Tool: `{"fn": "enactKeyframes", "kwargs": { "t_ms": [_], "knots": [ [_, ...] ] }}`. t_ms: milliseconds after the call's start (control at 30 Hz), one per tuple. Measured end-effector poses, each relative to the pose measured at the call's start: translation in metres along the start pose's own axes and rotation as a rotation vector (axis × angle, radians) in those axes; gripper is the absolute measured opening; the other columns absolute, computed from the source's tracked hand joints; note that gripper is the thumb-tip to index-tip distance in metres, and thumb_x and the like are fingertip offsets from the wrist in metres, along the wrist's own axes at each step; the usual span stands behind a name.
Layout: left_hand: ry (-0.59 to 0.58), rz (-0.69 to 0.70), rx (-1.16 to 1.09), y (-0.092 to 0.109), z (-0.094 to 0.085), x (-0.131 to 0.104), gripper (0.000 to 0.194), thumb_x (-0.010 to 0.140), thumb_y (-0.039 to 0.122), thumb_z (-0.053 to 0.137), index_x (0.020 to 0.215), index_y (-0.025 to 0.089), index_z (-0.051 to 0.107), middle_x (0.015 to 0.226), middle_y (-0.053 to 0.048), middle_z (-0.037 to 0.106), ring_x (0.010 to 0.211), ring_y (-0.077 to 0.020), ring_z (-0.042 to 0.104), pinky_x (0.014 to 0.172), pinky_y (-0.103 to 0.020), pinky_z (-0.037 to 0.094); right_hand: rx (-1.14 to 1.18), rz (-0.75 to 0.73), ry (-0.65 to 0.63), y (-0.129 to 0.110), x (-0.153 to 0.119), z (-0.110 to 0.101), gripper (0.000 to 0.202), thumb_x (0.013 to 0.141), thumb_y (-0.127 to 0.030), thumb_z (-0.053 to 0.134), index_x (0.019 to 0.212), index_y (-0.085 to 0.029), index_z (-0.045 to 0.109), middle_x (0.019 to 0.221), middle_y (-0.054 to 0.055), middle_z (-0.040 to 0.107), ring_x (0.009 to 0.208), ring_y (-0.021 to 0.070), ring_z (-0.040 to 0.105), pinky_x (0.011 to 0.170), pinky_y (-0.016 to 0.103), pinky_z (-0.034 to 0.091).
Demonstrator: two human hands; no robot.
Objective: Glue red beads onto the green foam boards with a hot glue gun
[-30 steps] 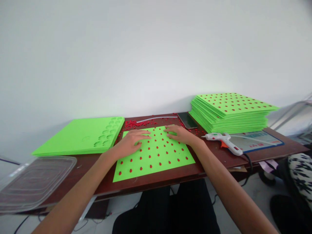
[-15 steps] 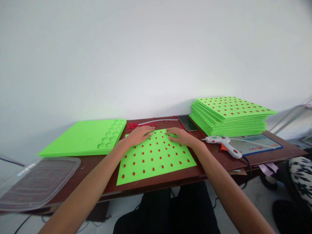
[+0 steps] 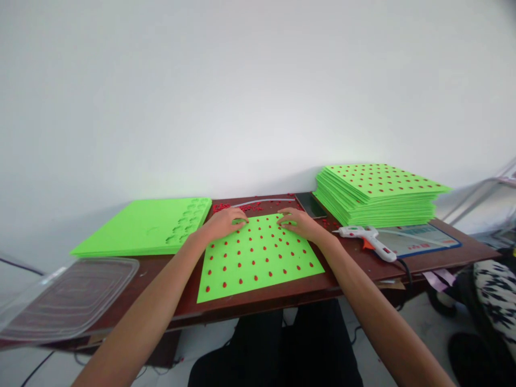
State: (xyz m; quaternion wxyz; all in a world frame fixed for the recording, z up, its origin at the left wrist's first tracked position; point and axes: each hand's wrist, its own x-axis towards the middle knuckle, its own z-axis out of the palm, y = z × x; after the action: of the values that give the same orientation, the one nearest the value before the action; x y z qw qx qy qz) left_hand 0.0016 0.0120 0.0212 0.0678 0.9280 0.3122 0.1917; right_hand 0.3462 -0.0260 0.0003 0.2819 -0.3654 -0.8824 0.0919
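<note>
A green sheet [image 3: 258, 269] dotted with rows of small red pieces lies in front of me on the dark red table. At its far left part rests my left hand [image 3: 224, 222], fingers apart and slightly bent, holding nothing that shows. My right hand [image 3: 299, 222] is over the far right part of the sheet, its fingers spread and curved, with nothing visible in them. Loose red pieces [image 3: 252, 207] are scattered behind the sheet, beside a thin pale strip [image 3: 264, 201].
On the left are a green stack with cutouts [image 3: 133, 226] and a clear plastic lid [image 3: 76, 298]. A phone [image 3: 310, 206], a tall stack of dotted green sheets [image 3: 379, 209] and a white glue gun [image 3: 373, 240] are on the right of the table [image 3: 282, 301].
The fingers of my left hand have drawn in slightly. The sheet's near left corner sits slightly further right and up in view, while the camera view has shifted a little.
</note>
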Motion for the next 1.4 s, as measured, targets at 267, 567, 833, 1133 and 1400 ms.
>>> {"fn": "enactKeyframes", "kwargs": {
  "t_ms": [267, 567, 833, 1133, 1400],
  "knots": [
    [-0.004, -0.011, 0.001, 0.001, 0.006, 0.001, 0.022, 0.094, 0.031, 0.058, 0.107, 0.026, 0.075, 0.113, -0.004, 0.072, 0.103, -0.0213, 0.067, 0.099, -0.039, 0.049, 0.045, -0.045, -0.005, -0.004, 0.005, 0.004, 0.009, 0.090, -0.019, 0.069, 0.094, -0.023, 0.076, 0.125, 0.010, 0.065, 0.118, 0.0235, 0.063, 0.103, 0.041, 0.049],
    [0.021, -0.011, -0.040, -0.003, 0.007, -0.001, 0.023, 0.093, 0.028, 0.057, 0.107, 0.026, 0.075, 0.111, -0.004, 0.073, 0.101, -0.0196, 0.068, 0.099, -0.037, 0.049, -0.266, 0.409, 0.351, 0.016, -0.012, -0.013, 0.009, 0.080, -0.013, 0.067, 0.082, -0.020, 0.073, 0.111, 0.011, 0.067, 0.103, 0.0269, 0.065, 0.095, 0.048, 0.051],
    [0.020, -0.010, -0.044, 0.001, 0.006, 0.000, 0.022, 0.093, 0.029, 0.058, 0.106, 0.025, 0.076, 0.109, -0.005, 0.073, 0.100, -0.0212, 0.068, 0.098, -0.038, 0.050, 0.176, 0.010, 0.000, -0.015, -0.002, -0.015, 0.013, 0.084, -0.031, 0.077, 0.096, -0.026, 0.080, 0.116, 0.007, 0.069, 0.108, 0.0223, 0.066, 0.099, 0.039, 0.052],
    [0.029, -0.017, -0.040, 0.005, 0.004, -0.001, 0.021, 0.093, 0.027, 0.059, 0.106, 0.026, 0.075, 0.110, -0.005, 0.072, 0.102, -0.0211, 0.067, 0.097, -0.037, 0.050, 0.125, 0.026, -0.160, -0.023, -0.004, -0.010, 0.006, 0.081, -0.031, 0.082, 0.085, -0.027, 0.081, 0.139, 0.005, 0.060, 0.129, 0.0274, 0.056, 0.114, 0.047, 0.042],
    [0.072, -0.094, -0.055, 0.008, 0.004, -0.002, 0.025, 0.092, 0.022, 0.055, 0.105, 0.025, 0.077, 0.108, -0.002, 0.076, 0.097, -0.0208, 0.070, 0.095, -0.037, 0.052, -0.037, 0.137, 0.168, 0.000, -0.002, -0.013, 0.003, 0.085, -0.023, 0.075, 0.082, -0.022, 0.075, 0.116, 0.009, 0.070, 0.108, 0.0252, 0.067, 0.099, 0.044, 0.051]
  ]
}}
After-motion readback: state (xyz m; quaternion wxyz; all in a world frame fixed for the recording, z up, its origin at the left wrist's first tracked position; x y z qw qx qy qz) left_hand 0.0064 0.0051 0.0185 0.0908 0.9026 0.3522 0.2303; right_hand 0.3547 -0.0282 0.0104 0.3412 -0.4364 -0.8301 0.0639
